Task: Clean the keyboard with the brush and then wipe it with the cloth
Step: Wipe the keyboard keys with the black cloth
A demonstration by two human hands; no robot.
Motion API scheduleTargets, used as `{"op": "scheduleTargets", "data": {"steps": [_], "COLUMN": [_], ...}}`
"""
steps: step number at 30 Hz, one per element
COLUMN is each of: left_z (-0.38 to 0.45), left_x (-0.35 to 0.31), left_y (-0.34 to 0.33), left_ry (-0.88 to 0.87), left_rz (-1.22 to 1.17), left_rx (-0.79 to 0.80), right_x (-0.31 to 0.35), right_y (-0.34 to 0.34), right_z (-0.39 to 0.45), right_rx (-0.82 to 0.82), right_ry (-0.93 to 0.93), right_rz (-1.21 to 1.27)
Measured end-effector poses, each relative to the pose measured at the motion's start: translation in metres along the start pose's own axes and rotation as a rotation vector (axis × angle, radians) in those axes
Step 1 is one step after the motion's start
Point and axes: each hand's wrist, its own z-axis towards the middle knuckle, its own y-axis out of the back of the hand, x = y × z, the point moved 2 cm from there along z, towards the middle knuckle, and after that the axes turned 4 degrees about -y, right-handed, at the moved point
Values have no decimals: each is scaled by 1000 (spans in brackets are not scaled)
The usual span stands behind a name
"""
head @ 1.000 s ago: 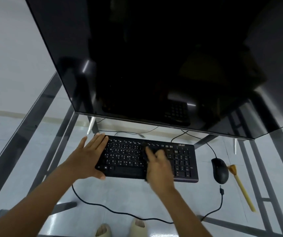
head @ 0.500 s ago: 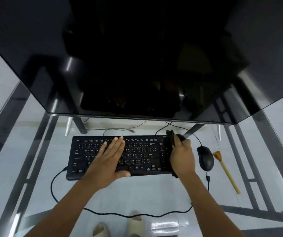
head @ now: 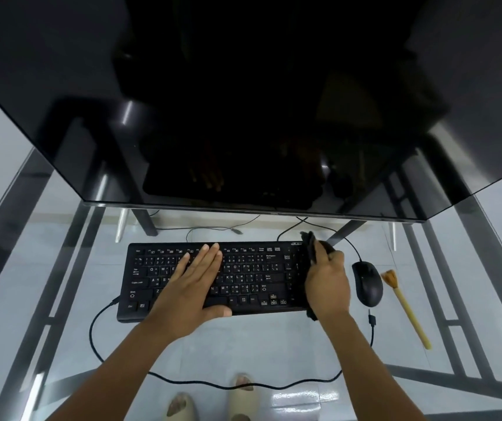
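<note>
A black keyboard (head: 249,268) lies flat on the glass desk in front of the monitor. My left hand (head: 195,287) rests flat on its left-middle keys, fingers together. My right hand (head: 328,287) sits over the keyboard's right end, shut on a dark cloth (head: 312,247) that sticks out beyond the fingers at the top right corner and peeks out under the wrist. The brush (head: 404,308), with a yellow handle and tan bristles, lies on the desk right of the mouse, apart from both hands.
A black mouse (head: 366,282) sits between keyboard and brush, its cable (head: 213,384) looping along the desk front. A large dark monitor (head: 243,101) overhangs the back. The glass desk top (head: 46,268) shows its metal frame, the floor and my sandalled feet below.
My right hand with the cloth swept from the keyboard's middle to its right end. My left hand shifted from the left end onto the left-middle keys. The camera view also moved.
</note>
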Motion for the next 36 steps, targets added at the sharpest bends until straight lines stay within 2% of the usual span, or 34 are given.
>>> {"op": "scheduleTargets", "data": {"steps": [4, 9, 11, 13, 15, 16, 18, 23, 26, 28, 33, 36], "left_z": [-1, 1, 0, 0, 0, 0, 0, -1, -15, -27, -36, -35], "left_x": [0, 0, 0, 0, 0, 1, 0, 6, 30, 51, 70, 71], "left_y": [-2, -1, 0, 0, -1, -1, -2, 13, 29, 37, 39, 37], "left_ry": [8, 13, 11, 9, 15, 21, 31, -28, 3, 61, 64, 53], "left_rz": [6, 8, 5, 13, 22, 20, 5, -148, -114, -68, -56, -64], "left_rx": [4, 9, 12, 13, 10, 9, 21, 41, 48, 54, 100, 82], "right_x": [21, 28, 13, -4, -11, -7, 8, 70, 75, 66, 44, 67], "right_y": [-6, -16, -12, -4, 0, 1, -7, -22, -24, -22, -8, -16], "right_z": [-21, -52, -35, -15, -4, -4, -14, -69, -80, -67, -24, -34], "right_rx": [25, 108, 56, -24, -19, -15, -8, 139, 168, 155, 90, 57], "right_ry": [121, 562, 512, 338, 116, 65, 118, 477, 600, 538, 167, 182], "right_rz": [41, -6, -37, -10, 60, 84, 79, 101, 63, 48, 101, 134]}}
